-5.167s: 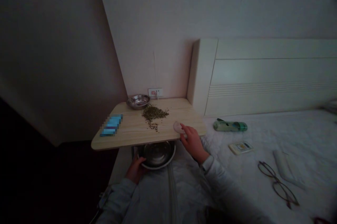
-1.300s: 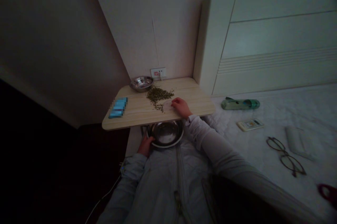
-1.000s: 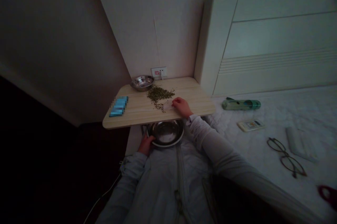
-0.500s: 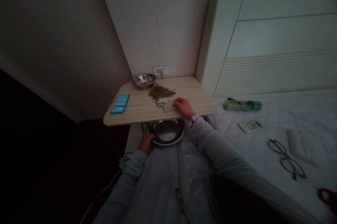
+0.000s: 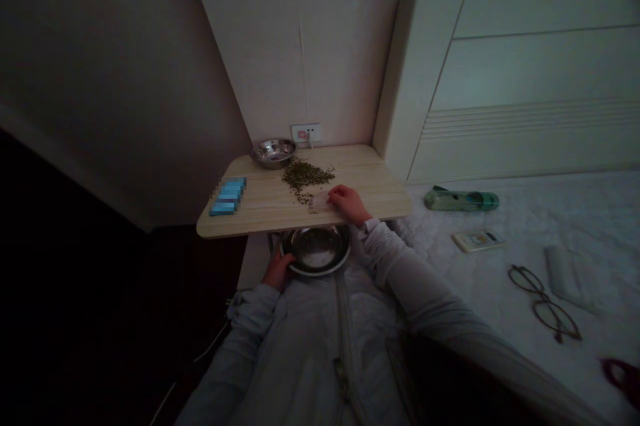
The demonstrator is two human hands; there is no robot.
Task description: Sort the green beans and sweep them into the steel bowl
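Note:
My left hand (image 5: 279,271) grips the left rim of a steel bowl (image 5: 317,249), its thumb over the edge. This bowl sits at my lap, just below the table's front edge. Over the wooden table (image 5: 260,203), my right hand (image 5: 349,204) is closed, with the fingertips pinching what looks like a thin, clear piece of plastic (image 5: 321,199). Its exact kind is hard to make out. Left of that hand, small green grains (image 5: 304,175) lie in a loose heap, with a few scattered toward the front edge.
A second steel bowl (image 5: 274,153) stands at the table's back left, and a blurred blue phone-like object (image 5: 229,197) lies at the left. On the bed to the right are a green bottle (image 5: 463,200), a phone (image 5: 479,240), eyeglasses (image 5: 545,303) and a pale case (image 5: 570,276).
Hardly anything differs. Both hands keep their places, and the view has shifted very slightly.

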